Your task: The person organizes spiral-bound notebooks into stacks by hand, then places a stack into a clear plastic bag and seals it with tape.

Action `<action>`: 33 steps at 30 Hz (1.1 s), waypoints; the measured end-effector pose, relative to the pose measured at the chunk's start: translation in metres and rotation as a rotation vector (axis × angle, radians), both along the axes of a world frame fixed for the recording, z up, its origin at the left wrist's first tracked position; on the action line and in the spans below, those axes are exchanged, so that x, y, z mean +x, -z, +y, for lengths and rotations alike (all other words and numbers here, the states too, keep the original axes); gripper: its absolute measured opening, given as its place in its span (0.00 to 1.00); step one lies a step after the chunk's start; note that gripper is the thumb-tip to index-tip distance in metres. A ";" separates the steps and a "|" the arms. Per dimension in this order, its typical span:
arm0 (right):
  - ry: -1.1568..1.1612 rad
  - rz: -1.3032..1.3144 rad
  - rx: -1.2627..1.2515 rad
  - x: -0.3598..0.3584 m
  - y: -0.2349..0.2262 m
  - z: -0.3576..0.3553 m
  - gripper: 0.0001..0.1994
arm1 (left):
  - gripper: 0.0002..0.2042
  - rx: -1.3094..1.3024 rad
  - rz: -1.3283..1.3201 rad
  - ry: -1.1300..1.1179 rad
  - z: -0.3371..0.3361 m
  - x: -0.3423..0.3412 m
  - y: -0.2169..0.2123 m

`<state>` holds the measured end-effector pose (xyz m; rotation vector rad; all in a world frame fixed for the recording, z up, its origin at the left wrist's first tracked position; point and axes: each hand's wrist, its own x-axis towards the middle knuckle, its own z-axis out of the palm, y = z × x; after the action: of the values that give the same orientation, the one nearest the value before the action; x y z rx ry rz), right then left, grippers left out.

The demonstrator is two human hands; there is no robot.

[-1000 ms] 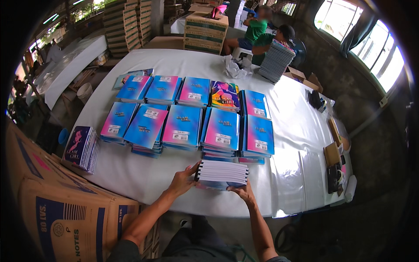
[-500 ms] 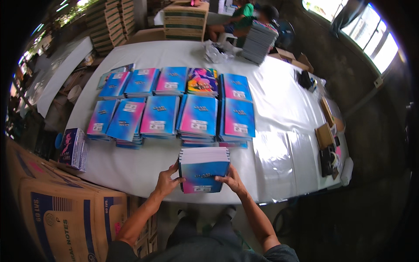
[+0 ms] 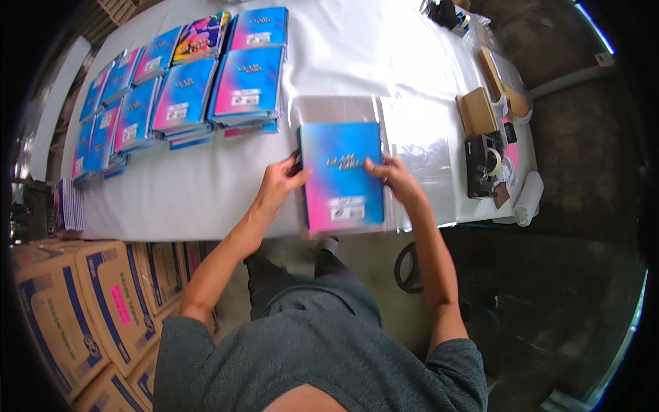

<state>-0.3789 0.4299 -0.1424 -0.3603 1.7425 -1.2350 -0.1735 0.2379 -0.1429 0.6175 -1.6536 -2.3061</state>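
Note:
A stack of blue-and-pink spiral notebooks [image 3: 336,189] lies between my hands at the table's front edge, cover facing up. My left hand [image 3: 280,180] grips its left side, thumb over the cover's edge. On the opposite side my right hand [image 3: 397,177] holds it with the thumb on top; the fingers beneath are partly hidden. Under and around the stack are clear plastic sheets or sleeves [image 3: 415,141], lying flat. To the left stand several stacks of similar notebooks [image 3: 184,93] in two rows, one topped by a yellow-and-purple notebook [image 3: 201,38].
The white-covered table [image 3: 329,65] reaches away from me. At its right side are a black tape dispenser [image 3: 482,165], open cardboard pieces [image 3: 477,113] and a white roll [image 3: 528,199]. Cardboard cartons [image 3: 113,295] are piled at the lower left.
Both hands have carried the notebook stack rightward, away from the rows and onto the clear plastic. The stack now lies flatter, its cover facing up. The view has turned right and down.

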 end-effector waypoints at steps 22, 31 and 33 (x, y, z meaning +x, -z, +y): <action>0.007 0.098 0.308 -0.143 0.074 0.039 0.49 | 0.19 0.008 -0.238 -0.041 0.065 -0.149 0.065; -0.015 0.625 0.330 -0.095 0.064 0.048 0.34 | 0.24 -0.196 -0.345 -0.052 0.061 -0.152 0.100; -0.056 0.612 0.356 -0.098 0.061 0.047 0.33 | 0.24 -0.188 -0.368 -0.029 0.060 -0.152 0.098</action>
<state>-0.4770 0.4768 -0.2038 -0.6115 2.4049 -0.7876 -0.3257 0.2978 -0.2409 1.0633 -1.9728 -2.0751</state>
